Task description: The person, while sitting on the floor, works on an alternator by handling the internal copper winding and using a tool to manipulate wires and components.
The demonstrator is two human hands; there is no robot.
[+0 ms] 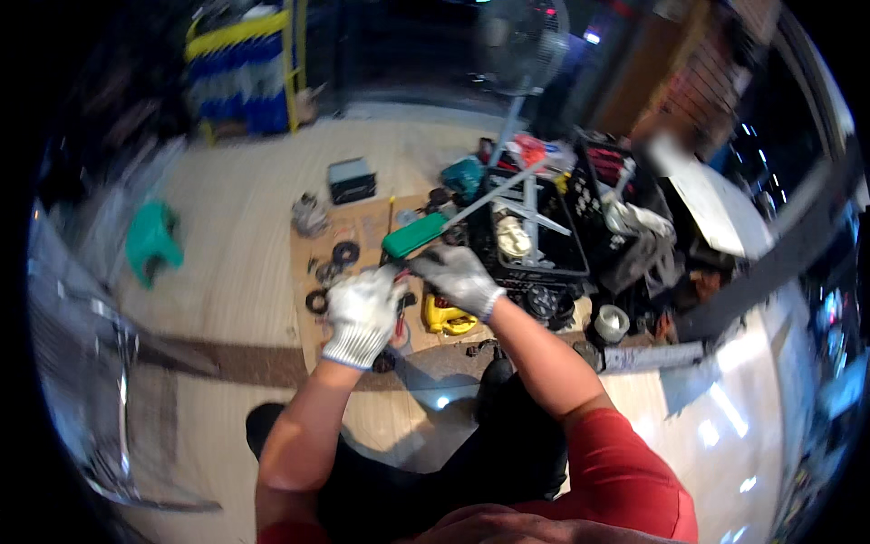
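Note:
My left hand (361,304) and my right hand (456,276), both in whitish knit gloves, meet above a brown cardboard sheet (313,249). Their fingers are closed around a small dark item between them, too blurred to name. Just beyond the fingertips lies a green block-shaped head (415,236) on a long pale pole. Below my right hand rests a yellow tool with a loop-like handle (447,315). Black rings (345,252) and other small parts are scattered left of the hands. Something with a red handle (400,319) shows beside my left glove.
A black crate (566,265) with a cream roll (513,238) stands to the right, among heaped tools and cloths. A dark box (352,180) sits beyond the cardboard. Farther off are a standing fan (524,41), a green stool (152,238) and a yellow rack (237,27).

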